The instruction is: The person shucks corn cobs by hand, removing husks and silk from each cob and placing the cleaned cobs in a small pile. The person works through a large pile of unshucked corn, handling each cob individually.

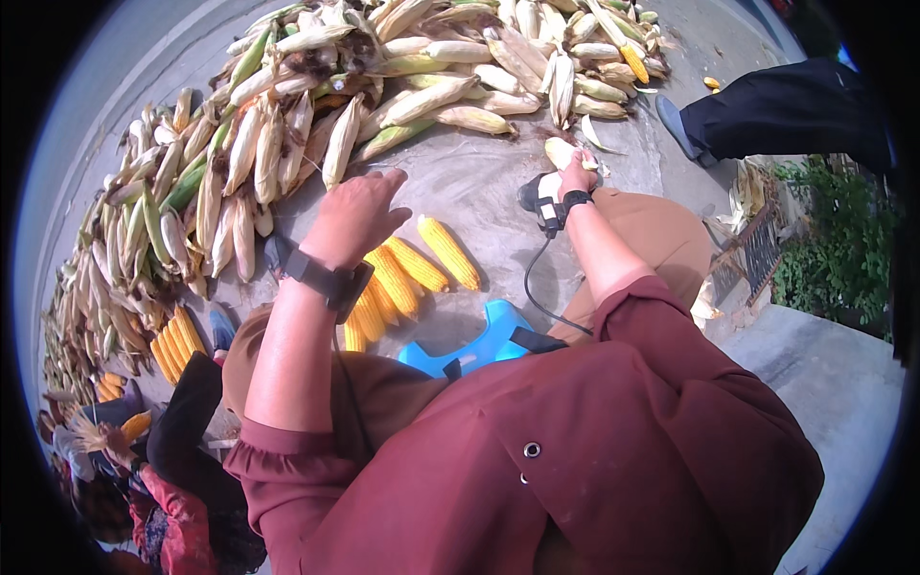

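My left hand is raised over the ground beside the heap of husk-covered corn ears, with nothing visible in it. A gap shows between its thumb and fingers. Below it, several husked yellow cobs lie side by side on the concrete, and a separate cob is at their right. My right hand grips a pale corn ear just above my right shoe. The ear's far end has dark silk near it; my fingers hide part of it.
A blue plastic piece with black straps is in front of my lap. At lower left, another person's hand is near a yellow cob, beside a row of cobs. Another person's leg extends in from the right.
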The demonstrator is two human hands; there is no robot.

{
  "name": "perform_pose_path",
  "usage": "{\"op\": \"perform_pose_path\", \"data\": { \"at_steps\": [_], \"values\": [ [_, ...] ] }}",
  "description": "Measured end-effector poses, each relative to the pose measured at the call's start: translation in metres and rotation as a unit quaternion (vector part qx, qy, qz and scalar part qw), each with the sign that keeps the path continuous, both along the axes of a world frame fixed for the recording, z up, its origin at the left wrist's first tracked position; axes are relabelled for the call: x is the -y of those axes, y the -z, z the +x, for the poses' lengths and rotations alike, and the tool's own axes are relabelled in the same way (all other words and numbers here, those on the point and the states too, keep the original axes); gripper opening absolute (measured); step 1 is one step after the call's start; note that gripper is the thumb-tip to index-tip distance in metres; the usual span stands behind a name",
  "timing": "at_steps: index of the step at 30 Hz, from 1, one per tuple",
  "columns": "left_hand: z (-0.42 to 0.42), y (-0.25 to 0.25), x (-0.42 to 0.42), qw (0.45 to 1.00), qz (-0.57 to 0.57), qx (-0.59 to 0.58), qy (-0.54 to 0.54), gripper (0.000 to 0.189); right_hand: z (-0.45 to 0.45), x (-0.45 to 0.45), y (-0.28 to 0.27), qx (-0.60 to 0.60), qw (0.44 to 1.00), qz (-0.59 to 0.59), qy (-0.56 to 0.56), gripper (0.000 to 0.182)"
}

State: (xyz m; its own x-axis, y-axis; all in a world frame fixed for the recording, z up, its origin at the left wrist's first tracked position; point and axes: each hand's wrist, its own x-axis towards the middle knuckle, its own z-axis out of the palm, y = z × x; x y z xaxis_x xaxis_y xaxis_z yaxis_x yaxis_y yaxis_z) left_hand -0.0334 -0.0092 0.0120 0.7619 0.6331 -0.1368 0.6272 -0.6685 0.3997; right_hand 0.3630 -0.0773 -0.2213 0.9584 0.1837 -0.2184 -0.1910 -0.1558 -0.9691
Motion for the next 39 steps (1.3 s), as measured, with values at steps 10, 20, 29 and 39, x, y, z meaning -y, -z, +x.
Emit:
{"op": "perform_pose_path", "data": {
  "at_steps": [10,20,29,39],
  "values": [
    [0.004,0.006,0.004,1.000,-0.006,-0.005,0.010,0.034,-0.014,-0.043,-0.024,-0.107,0.989,0.042,-0.090,0.027],
    [0.008,-0.006,0.001,0.999,-0.026,-0.043,0.007,0.040,0.042,-0.033,-0.020,-0.005,0.991,-0.009,0.131,0.026],
    [0.003,-0.006,0.000,1.000,0.011,-0.015,-0.008,0.040,0.063,-0.054,-0.162,-0.080,0.990,0.059,0.100,0.037],
    [0.009,0.001,-0.009,1.000,-0.011,0.000,-0.010,0.043,0.158,-0.033,-0.194,-0.097,0.988,0.043,-0.115,0.056]
  ]
}}
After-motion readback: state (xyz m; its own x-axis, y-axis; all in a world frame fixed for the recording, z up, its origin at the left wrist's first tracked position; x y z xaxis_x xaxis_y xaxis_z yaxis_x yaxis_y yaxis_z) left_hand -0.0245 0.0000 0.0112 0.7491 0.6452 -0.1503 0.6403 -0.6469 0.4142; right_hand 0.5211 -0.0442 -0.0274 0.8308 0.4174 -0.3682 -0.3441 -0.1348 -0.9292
